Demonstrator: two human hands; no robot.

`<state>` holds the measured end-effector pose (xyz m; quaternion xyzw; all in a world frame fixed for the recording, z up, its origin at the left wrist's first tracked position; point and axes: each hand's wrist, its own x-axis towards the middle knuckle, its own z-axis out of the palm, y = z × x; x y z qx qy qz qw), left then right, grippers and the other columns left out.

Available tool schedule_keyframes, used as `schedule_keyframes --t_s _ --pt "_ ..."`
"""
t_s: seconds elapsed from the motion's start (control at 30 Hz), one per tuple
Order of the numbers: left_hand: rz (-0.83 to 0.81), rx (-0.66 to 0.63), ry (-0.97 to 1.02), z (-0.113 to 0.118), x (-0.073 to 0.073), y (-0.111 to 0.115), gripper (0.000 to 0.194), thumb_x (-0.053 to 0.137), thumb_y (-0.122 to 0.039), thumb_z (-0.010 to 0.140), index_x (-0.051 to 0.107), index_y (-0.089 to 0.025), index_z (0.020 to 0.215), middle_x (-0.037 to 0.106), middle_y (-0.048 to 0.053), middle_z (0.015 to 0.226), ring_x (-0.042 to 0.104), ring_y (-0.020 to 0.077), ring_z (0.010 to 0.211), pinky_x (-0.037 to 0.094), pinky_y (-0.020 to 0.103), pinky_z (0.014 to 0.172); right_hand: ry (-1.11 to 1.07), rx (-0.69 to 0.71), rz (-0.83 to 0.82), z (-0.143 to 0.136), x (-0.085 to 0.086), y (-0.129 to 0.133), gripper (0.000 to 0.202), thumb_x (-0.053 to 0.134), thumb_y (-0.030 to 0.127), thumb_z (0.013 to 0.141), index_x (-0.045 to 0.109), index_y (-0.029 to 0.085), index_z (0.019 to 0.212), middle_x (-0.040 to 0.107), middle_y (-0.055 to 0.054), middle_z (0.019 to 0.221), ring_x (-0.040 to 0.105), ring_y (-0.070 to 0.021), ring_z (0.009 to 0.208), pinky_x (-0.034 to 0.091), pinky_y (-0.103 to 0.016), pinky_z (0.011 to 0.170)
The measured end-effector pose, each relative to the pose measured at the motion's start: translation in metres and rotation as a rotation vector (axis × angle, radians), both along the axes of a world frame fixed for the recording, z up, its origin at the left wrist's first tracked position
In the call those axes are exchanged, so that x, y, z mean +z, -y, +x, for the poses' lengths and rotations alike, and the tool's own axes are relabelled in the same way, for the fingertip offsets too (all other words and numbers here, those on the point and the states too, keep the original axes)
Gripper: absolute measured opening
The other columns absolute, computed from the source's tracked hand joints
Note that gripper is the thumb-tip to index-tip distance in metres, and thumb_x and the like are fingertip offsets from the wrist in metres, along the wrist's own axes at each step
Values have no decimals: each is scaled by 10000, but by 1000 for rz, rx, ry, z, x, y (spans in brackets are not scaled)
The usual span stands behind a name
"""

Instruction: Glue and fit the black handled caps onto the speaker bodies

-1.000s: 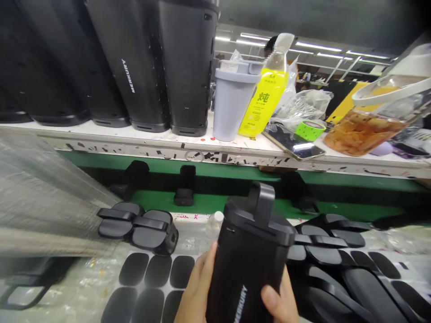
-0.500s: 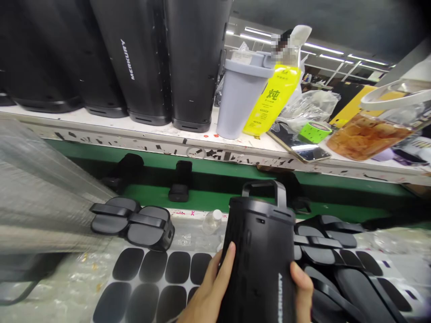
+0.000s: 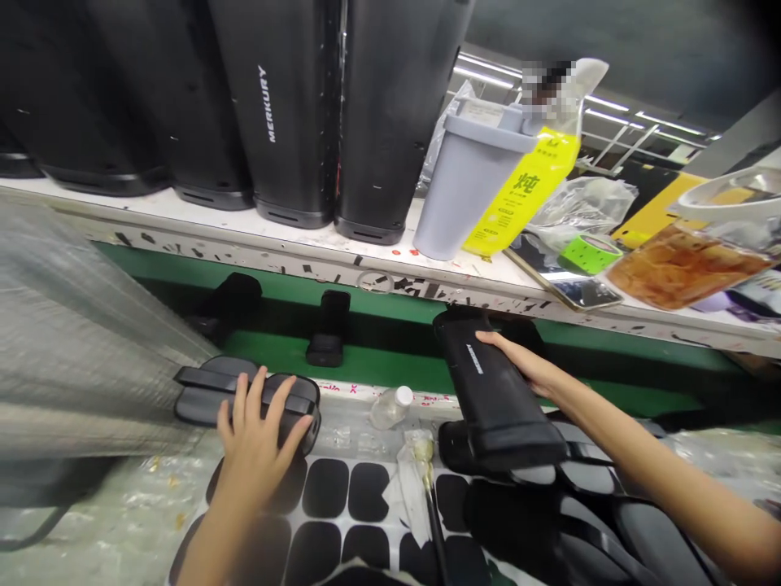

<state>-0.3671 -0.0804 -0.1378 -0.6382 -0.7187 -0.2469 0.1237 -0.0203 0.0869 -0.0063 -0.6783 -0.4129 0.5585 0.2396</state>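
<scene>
Two hands work apart on this bench. Left hand lies flat, fingers spread, on the near end of a black cap with a strap across it; it presses on top and grips nothing. Just beyond the cap stands a clip against the green rail; below the wrist runs a sheet of black pads. Right hand is curled round the far side of a speaker, which leans with its long axis running from the rail down toward the person, its lower end resting on a pile of more caps. This hand is the nearer to the speaker; the left is well apart from it. Between them lie a small bottle and a brush. Overhead, the shelf edge hangs close above the speaker's far end, so room is tight there; the bench between the hands is freer.
</scene>
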Motion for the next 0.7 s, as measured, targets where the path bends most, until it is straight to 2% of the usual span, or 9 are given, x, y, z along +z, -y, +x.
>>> schedule_keyframes --t_s 0.07,0.17,0.3,0.4,0.53,0.6,0.7 --pt "-8 -11 44 1 -4 2 412 421 -364 997 546 -115 1301 395 267 1461 281 510 1411 358 748 1005 117 42 -43 -4 -20 -35 318 640 455 886 696 143 901 741 -75 799 684 -174 644 575 -281 612" --pt "-57 -14 95 2 -4 4 375 452 -343 992 512 -136 1299 383 246 1464 239 504 1432 344 773 1011 362 70 -47 -16 -53 -87 402 638 488 904 652 139 1102 710 -93 1042 692 -203 872 584 -390 798" --pt "-71 -33 146 2 -2 5 326 454 -325 992 489 -163 1272 362 230 1463 190 498 1451 333 798 1007 679 65 85 -43 -103 -136 513 643 435 917 517 172 1340 503 -130 1413 529 -296 1249 463 -531 1032" --pt "-71 -47 152 1 -3 5 314 439 -317 995 462 -181 1277 344 225 1471 179 484 1458 339 800 1007 825 59 130 -65 -143 -150 576 643 439 914 464 183 1398 405 -139 1496 436 -333 1335 399 -572 1084" --pt "-68 -43 170 3 -3 7 317 432 -311 999 438 -203 1298 322 214 1491 156 447 1472 387 762 1016 912 39 108 -81 -185 -153 599 612 478 925 433 194 1421 421 -140 1477 473 -327 1297 435 -561 1049" --pt "-75 -32 185 4 -1 7 319 430 -309 1001 435 -215 1306 310 205 1503 157 436 1474 411 739 1019 920 29 85 -82 -196 -155 597 599 494 930 434 194 1419 434 -141 1464 495 -321 1275 457 -549 1029" --pt "-100 -14 206 6 1 8 323 436 -293 1000 433 -233 1317 295 193 1519 162 436 1473 438 707 1018 900 23 80 -79 -202 -158 578 590 490 937 446 192 1410 426 -140 1474 489 -320 1283 458 -546 1030"
